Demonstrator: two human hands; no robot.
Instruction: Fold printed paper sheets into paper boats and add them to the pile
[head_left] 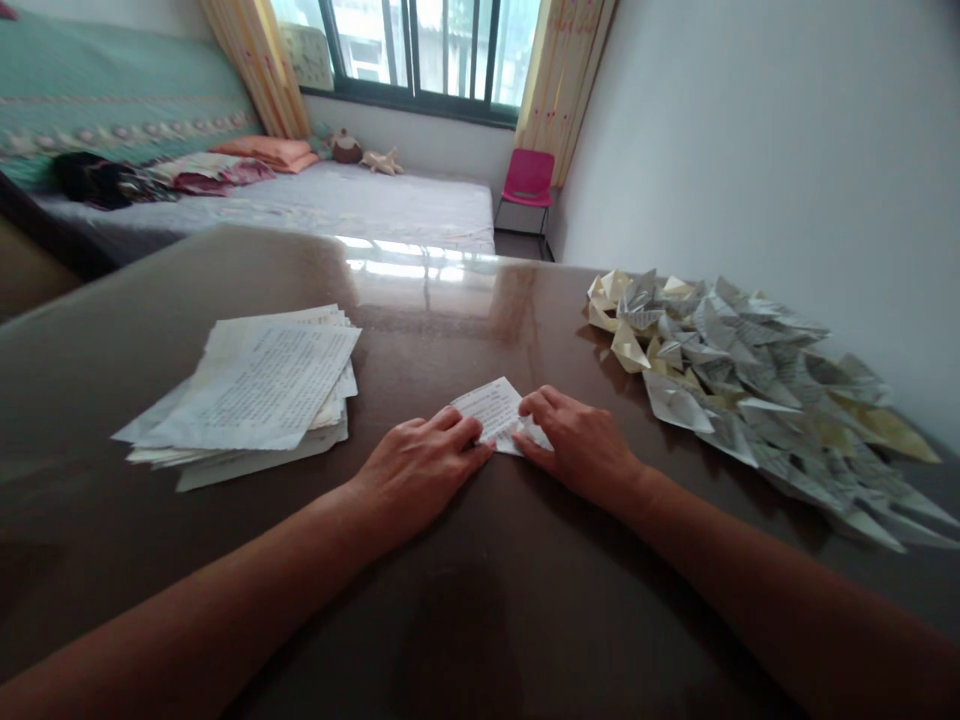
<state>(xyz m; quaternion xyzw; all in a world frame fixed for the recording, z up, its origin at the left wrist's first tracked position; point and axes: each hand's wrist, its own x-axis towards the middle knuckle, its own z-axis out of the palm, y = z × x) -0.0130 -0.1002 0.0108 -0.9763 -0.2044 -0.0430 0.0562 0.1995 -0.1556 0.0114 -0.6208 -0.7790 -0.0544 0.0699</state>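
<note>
Between my hands lies a small piece of folded printed paper, flat on the brown tabletop, its far corner pointing away from me. My left hand has its fingers pressed together on the paper's left edge, with the thumb along the near edge. At the right side, my right hand pinches the paper with curled fingers and thumb. The fingers partly hide both side corners. To the left is a loose stack of printed sheets. Many folded paper boats are heaped on the right.
The glossy brown table reflects the window. A white wall rises beyond the table's right side. Past the far edge stand a bed with orange pillows and a pink chair.
</note>
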